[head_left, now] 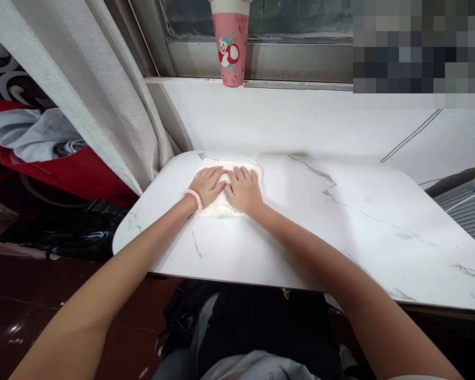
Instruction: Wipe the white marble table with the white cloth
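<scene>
A white cloth (221, 210) lies flat on the white marble-patterned table (301, 211), toward its back left. My left hand (207, 186) rests palm down on the cloth's left part, fingers stretched out; a pink coiled band circles that wrist. On the right part of the same cloth lies my right hand (243, 190), also flat with its fingers spread. The two thumbs come close together near the cloth's middle. Both palms hide much of the cloth.
A pink paper cup (233, 50) stands on the window ledge behind the table. A pale curtain (103, 79) hangs at the left, beside a red bag (75, 177) with grey clothes. Thin cables (411, 135) run along the wall at right.
</scene>
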The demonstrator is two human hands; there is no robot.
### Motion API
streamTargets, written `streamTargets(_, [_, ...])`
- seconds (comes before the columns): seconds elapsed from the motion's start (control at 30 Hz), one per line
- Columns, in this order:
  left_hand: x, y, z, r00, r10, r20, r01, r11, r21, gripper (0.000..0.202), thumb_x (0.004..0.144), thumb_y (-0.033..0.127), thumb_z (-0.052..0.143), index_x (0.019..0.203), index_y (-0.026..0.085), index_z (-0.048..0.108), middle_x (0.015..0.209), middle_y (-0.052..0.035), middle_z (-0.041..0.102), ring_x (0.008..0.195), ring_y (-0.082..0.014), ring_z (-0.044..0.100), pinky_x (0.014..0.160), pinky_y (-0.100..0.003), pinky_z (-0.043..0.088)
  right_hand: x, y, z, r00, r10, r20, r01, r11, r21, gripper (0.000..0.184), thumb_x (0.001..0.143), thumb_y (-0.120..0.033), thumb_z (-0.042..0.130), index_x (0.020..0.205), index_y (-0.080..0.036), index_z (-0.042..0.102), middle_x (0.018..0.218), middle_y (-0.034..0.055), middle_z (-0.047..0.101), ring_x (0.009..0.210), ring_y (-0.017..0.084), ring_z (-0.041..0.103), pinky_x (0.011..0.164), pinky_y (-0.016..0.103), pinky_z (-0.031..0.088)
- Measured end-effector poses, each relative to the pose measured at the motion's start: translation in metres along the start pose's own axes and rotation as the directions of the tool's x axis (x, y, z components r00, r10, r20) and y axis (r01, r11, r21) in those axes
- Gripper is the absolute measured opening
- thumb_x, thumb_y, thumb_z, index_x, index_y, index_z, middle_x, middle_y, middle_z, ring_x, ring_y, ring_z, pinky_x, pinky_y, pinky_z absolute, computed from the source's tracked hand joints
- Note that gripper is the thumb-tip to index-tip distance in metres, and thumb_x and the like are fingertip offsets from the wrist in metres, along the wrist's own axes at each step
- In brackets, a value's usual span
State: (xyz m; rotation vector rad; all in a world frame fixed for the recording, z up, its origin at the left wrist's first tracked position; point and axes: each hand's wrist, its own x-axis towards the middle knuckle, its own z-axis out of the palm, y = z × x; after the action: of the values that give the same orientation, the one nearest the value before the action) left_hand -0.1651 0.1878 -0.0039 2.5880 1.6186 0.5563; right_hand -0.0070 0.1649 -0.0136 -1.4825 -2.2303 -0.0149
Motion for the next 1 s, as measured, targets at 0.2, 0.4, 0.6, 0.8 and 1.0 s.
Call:
streamTargets(0.2, [-0.047, 0.023, -0.006, 1.0, 0.019, -0.015, -0.018, 0.999, 0.043, 0.045, 0.095, 0.034, 0.03, 0.131, 0.018, 0.051, 0.143, -0.0105, 0.051, 0.135, -0.0242, 0.043, 0.115, -0.048, 0.027, -0.043, -0.019, -0.014, 0.999, -0.037, -0.023, 0.038, 0.999, 0.03, 0.047, 0.097, -0.027, 0.035, 0.137, -0.006, 0.05, 0.146, 0.0187, 0.047, 0.137, 0.034, 0.036, 0.114, 0.055, 0.02])
streamTargets(0.4, [-0.1, 0.065, -0.018, 0.999, 0.038, 0.009, -0.038, 0.996, 0.086, 0.047, 0.097, 0.033, 0.027, 0.134, 0.013, 0.048, 0.143, -0.0147, 0.05, 0.136, -0.0266, 0.042, 0.116, -0.05, 0.027, -0.099, -0.031, -0.041, 0.992, -0.12, 0.027, 0.119, 0.992, 0.038, 0.052, 0.098, -0.03, 0.034, 0.141, -0.004, 0.047, 0.149, 0.021, 0.042, 0.139, 0.037, 0.033, 0.114, 0.058, 0.022])
streamTargets(0.6, [-0.143, 0.11, -0.017, 0.998, 0.02, -0.056, -0.014, 0.994, 0.107, 0.048, 0.097, 0.029, 0.031, 0.142, 0.017, 0.041, 0.144, -0.0145, 0.049, 0.138, -0.0276, 0.04, 0.116, -0.052, 0.029, -0.143, -0.027, -0.063, 0.974, -0.224, 0.034, 0.222, 0.974, 0.054, 0.053, 0.097, -0.031, 0.037, 0.142, -0.005, 0.046, 0.15, 0.0208, 0.041, 0.142, 0.036, 0.031, 0.116, 0.058, 0.022])
streamTargets(0.8, [-0.13, 0.131, -0.007, 0.997, 0.038, -0.065, -0.031, 0.993, 0.111, 0.048, 0.096, 0.029, 0.029, 0.14, 0.016, 0.043, 0.141, -0.0156, 0.053, 0.137, -0.0288, 0.042, 0.115, -0.054, 0.03, -0.15, -0.005, -0.072, 0.979, -0.202, 0.036, 0.2, 0.979, 0.046, 0.053, 0.096, -0.03, 0.037, 0.141, -0.005, 0.049, 0.149, 0.0191, 0.044, 0.141, 0.034, 0.034, 0.116, 0.056, 0.025])
streamTargets(1.0, [-0.099, 0.162, 0.012, 0.995, 0.094, 0.023, -0.095, 0.991, 0.093, 0.053, 0.097, 0.031, 0.029, 0.143, 0.008, 0.043, 0.147, -0.0201, 0.046, 0.141, -0.0335, 0.036, 0.117, -0.056, 0.025, -0.16, 0.035, -0.086, 0.987, -0.15, 0.051, 0.151, 0.988, -0.02, 0.054, 0.096, -0.03, 0.034, 0.145, -0.011, 0.046, 0.151, 0.0138, 0.041, 0.142, 0.031, 0.033, 0.118, 0.054, 0.025])
